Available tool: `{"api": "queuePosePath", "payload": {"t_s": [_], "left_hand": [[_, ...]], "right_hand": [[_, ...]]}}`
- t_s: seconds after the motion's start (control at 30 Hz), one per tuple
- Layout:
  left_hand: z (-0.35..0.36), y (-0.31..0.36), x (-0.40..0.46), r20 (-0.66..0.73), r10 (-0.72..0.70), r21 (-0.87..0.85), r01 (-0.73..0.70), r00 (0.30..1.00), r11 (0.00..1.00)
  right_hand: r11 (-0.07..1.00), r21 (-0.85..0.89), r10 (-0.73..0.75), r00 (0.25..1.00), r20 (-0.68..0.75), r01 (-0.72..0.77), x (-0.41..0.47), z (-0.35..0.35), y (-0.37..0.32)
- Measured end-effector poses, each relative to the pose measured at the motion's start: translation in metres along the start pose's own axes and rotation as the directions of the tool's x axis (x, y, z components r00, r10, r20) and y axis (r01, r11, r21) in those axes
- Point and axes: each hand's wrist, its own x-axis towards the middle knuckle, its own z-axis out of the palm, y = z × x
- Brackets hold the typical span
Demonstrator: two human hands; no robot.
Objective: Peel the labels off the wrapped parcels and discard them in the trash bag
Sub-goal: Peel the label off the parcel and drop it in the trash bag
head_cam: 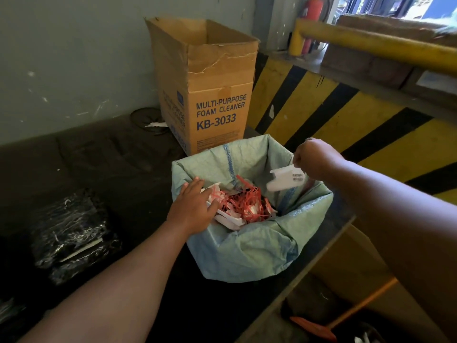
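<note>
A pale green woven trash bag (249, 253) stands open in the middle, holding red strips and white paper scraps (243, 206). My right hand (312, 158) hovers over the bag's right side and pinches a white barcode label (284, 179) that hangs above the opening. My left hand (194, 206) rests with straight fingers on the bag's left rim, touching the white scraps inside. A parcel wrapped in black shiny film (71, 233) lies on the dark surface at the left, with a pale strip on its top.
An open cardboard box (210, 95) marked "multi-purpose foam cleaner" stands behind the bag. A yellow and black striped barrier (346, 120) with a yellow rail (371, 43) runs along the right. A red extinguisher (312, 8) hangs at the back. An orange-handled tool (346, 315) lies at lower right.
</note>
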Motion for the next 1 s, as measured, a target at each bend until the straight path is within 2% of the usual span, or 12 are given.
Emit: {"api": "queuePosePath", "payload": {"t_s": [0.17, 0.27, 0.4, 0.6, 0.67, 0.77, 0.87, 1.0], "left_hand": [[-0.002, 0.002, -0.003, -0.008, -0.009, -0.013, 0.009, 1.000, 1.000], [-0.003, 0.004, -0.004, -0.013, -0.017, -0.024, 0.017, 1.000, 1.000], [-0.003, 0.004, -0.005, -0.026, -0.028, -0.036, 0.027, 0.999, 0.999], [-0.002, 0.004, -0.005, -0.025, -0.052, -0.020, 0.052, 0.998, 0.998], [-0.004, 0.006, -0.006, -0.020, -0.068, -0.020, 0.067, 0.998, 0.998], [-0.013, 0.012, -0.009, -0.025, -0.091, -0.062, 0.089, 0.996, 0.994], [-0.031, 0.005, -0.017, -0.101, -0.123, -0.073, 0.116, 0.987, 0.991], [-0.065, -0.047, -0.048, -0.136, -0.283, -0.092, 0.272, 0.949, 0.958]], "right_hand": [[0.999, 0.050, 0.007, 1.000, 0.029, -0.008, 0.000, 0.001, 0.003], [1.000, 0.007, 0.014, 1.000, 0.018, -0.014, 0.006, -0.001, 0.006], [0.991, -0.132, 0.028, 1.000, 0.009, -0.027, 0.013, -0.004, 0.007], [0.975, -0.218, -0.043, 0.999, 0.017, 0.045, 0.018, -0.018, 0.007], [0.983, -0.178, -0.049, 0.999, 0.019, 0.052, 0.017, -0.023, 0.003], [0.974, -0.104, -0.196, 0.980, 0.033, 0.199, 0.017, -0.024, -0.022], [0.932, -0.029, -0.356, 0.927, 0.121, 0.362, 0.023, -0.013, -0.079], [0.787, 0.023, -0.607, 0.768, 0.205, 0.617, 0.012, 0.011, -0.179]]}}
